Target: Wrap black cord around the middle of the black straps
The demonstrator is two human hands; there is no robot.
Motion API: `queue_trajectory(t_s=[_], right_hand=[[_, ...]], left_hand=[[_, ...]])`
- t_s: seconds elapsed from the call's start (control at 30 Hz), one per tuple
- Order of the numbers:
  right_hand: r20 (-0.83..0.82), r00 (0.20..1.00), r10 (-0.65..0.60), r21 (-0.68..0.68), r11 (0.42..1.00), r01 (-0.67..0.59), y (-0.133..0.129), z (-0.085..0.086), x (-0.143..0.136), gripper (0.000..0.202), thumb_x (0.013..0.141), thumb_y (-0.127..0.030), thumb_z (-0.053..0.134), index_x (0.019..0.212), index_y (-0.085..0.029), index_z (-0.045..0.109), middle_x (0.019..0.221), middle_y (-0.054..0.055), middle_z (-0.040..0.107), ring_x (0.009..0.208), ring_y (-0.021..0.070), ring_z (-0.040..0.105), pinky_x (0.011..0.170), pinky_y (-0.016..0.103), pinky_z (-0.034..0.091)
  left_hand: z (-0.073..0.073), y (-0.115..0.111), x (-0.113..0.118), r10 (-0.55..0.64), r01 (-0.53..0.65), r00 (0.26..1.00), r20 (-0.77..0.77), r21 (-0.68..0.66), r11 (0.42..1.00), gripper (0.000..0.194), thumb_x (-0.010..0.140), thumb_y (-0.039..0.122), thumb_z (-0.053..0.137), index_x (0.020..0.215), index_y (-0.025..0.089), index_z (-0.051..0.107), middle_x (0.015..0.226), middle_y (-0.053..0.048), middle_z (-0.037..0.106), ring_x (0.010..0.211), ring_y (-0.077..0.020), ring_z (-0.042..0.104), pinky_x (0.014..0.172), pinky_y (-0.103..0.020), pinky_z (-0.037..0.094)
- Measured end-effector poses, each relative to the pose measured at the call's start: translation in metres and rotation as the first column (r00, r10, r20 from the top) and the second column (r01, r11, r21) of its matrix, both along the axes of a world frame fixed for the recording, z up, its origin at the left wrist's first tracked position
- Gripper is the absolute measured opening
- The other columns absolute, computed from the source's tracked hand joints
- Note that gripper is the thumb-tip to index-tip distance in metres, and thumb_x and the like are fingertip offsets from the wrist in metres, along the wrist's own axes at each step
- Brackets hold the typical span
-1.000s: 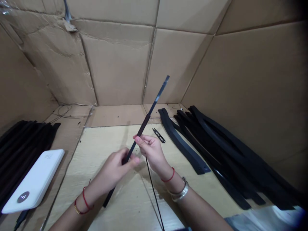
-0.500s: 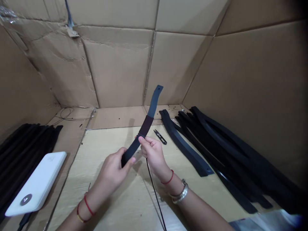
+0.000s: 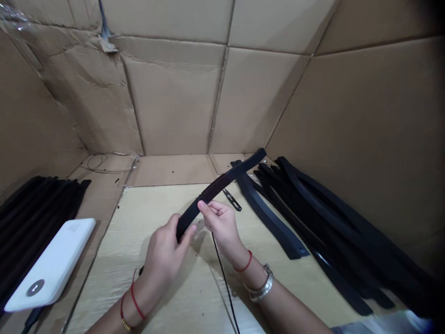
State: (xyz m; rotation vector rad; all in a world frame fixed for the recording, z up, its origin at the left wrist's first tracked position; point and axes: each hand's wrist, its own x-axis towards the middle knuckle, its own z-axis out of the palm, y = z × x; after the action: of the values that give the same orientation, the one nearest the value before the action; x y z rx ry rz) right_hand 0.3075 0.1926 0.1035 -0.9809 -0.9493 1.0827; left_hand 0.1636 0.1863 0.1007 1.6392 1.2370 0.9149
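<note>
- The left hand [image 3: 162,253], low and left of centre, is closed round the lower part of the strip [image 3: 189,214], thumb on one side and fingers on the other; a dark tip shows behind its wrist.
- The right hand [image 3: 221,225], at the centre, pinches the strip's lower edge with thumb and bent fingers, farther up its length than the left.
- A thin cord [image 3: 224,274] hangs from below the right hand to the bottom edge of the frame. Whether those fingers grip it too is hidden.
- The strip lies across the middle of the frame, its long axis slanting from lower left to upper right, bowed slightly. The right hand is the nearer to its far end and to the dark reddish band [image 3: 222,182] just past the thumb.
- The power bank [image 3: 52,264] lies at lower left, beside the left pile [image 3: 38,213], well apart from both hands.
- Under the hands is the pale board [image 3: 121,241].
- The snips [image 3: 232,200] lie just beyond the right hand, points toward the strip and partly behind it.
- To their right is a loose strip [image 3: 267,215], slanting the opposite way; the held one crosses its top in view. Contact cannot be told.
- Farther right is the right pile [image 3: 327,232].
- Behind stands the cardboard wall [image 3: 177,102].
</note>
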Motion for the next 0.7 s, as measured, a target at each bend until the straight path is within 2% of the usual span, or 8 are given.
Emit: queue_trajectory(t_s=[0.07,0.2,0.27,0.4,0.47,0.53,0.6,0.7], right_hand=[[-0.06,0.986,0.158,-0.009,0.987,-0.159,-0.002,0.002,0.0,0.035,0.074,-0.043,0.077,0.064,-0.015,0.059,0.047,-0.011,0.024,0.043,0.0046,0.014,0.042,0.025,0.008],[-0.166,0.908,0.385,0.011,0.921,-0.389,-0.008,0.006,0.001,0.031,0.076,-0.041,0.076,0.087,-0.013,0.067,0.049,-0.012,0.024,0.043,0.0044,0.01,0.042,0.024,0.005],[-0.117,0.941,0.316,0.025,0.949,-0.316,-0.008,0.006,0.0,0.03,0.076,-0.039,0.076,0.068,-0.015,0.061,0.048,-0.011,0.026,0.042,0.0043,0.013,0.042,0.025,0.005],[0.016,0.998,0.058,0.026,0.998,-0.058,-0.004,0.005,-0.002,0.04,0.074,-0.039,0.077,0.054,-0.017,0.051,0.047,-0.009,0.03,0.044,0.0051,0.017,0.042,0.026,0.006],[-0.013,0.996,0.083,0.015,0.996,-0.083,-0.004,0.006,-0.002,0.037,0.074,-0.04,0.077,0.057,-0.016,0.055,0.048,-0.009,0.029,0.044,0.0049,0.017,0.042,0.026,0.007],[-0.095,0.965,0.243,0.0,0.97,-0.244,-0.006,0.009,-0.001,0.031,0.075,-0.04,0.077,0.066,-0.014,0.063,0.048,-0.011,0.025,0.043,0.0043,0.014,0.043,0.025,0.007],[-0.178,0.896,0.408,0.004,0.91,-0.414,-0.011,0.012,0.0,0.029,0.076,-0.04,0.076,0.082,-0.012,0.069,0.048,-0.012,0.02,0.043,0.0041,0.011,0.042,0.024,0.005],[-0.227,0.837,0.498,0.028,0.862,-0.506,-0.017,0.014,-0.001,0.033,0.08,-0.041,0.072,0.096,-0.012,0.07,0.048,-0.012,0.021,0.042,0.0043,0.009,0.042,0.024,0.004]], left_hand=[[0.003,0.003,-0.007,-0.119,0.142,0.984,0.129,-0.188,0.972,0.038,0.077,0.056,0.062,0.075,0.02,0.05,0.05,0.008,0.037,0.04,-0.0078,0.03,0.039,-0.021,0.023],[0.003,0.005,-0.015,-0.308,0.693,0.698,0.647,-0.5,0.52,0.046,0.078,0.064,0.054,0.064,0.023,0.04,0.042,0.013,0.022,0.032,-0.0052,0.011,0.03,-0.02,0.014],[-0.002,0.003,-0.011,-0.326,0.743,0.657,0.679,-0.511,0.433,0.046,0.079,0.065,0.05,0.064,0.023,0.039,0.04,0.012,0.025,0.031,-0.0055,0.015,0.03,-0.02,0.015],[-0.009,0.001,0.0,-0.187,0.232,0.961,0.204,-0.227,0.946,0.035,0.082,0.053,0.059,0.081,0.02,0.051,0.054,0.006,0.046,0.043,-0.0086,0.038,0.042,-0.02,0.028],[-0.008,0.004,-0.002,-0.061,0.062,0.997,0.055,-0.01,0.998,0.034,0.081,0.051,0.062,0.079,0.019,0.051,0.057,0.004,0.047,0.048,-0.0095,0.04,0.044,-0.021,0.027],[-0.004,0.007,-0.011,-0.164,0.173,0.983,0.088,-0.113,0.978,0.04,0.079,0.056,0.063,0.072,0.02,0.048,0.051,0.008,0.039,0.041,-0.0068,0.031,0.039,-0.02,0.022],[-0.001,0.008,-0.021,-0.388,0.522,0.843,0.372,-0.393,0.757,0.045,0.081,0.064,0.055,0.072,0.022,0.043,0.045,0.011,0.031,0.032,-0.0052,0.02,0.031,-0.019,0.018],[-0.002,0.005,-0.025,-0.421,0.864,0.5,0.757,-0.4,0.306,0.053,0.078,0.073,0.049,0.066,0.023,0.039,0.038,0.013,0.026,0.025,-0.0047,0.016,0.025,-0.018,0.018]])
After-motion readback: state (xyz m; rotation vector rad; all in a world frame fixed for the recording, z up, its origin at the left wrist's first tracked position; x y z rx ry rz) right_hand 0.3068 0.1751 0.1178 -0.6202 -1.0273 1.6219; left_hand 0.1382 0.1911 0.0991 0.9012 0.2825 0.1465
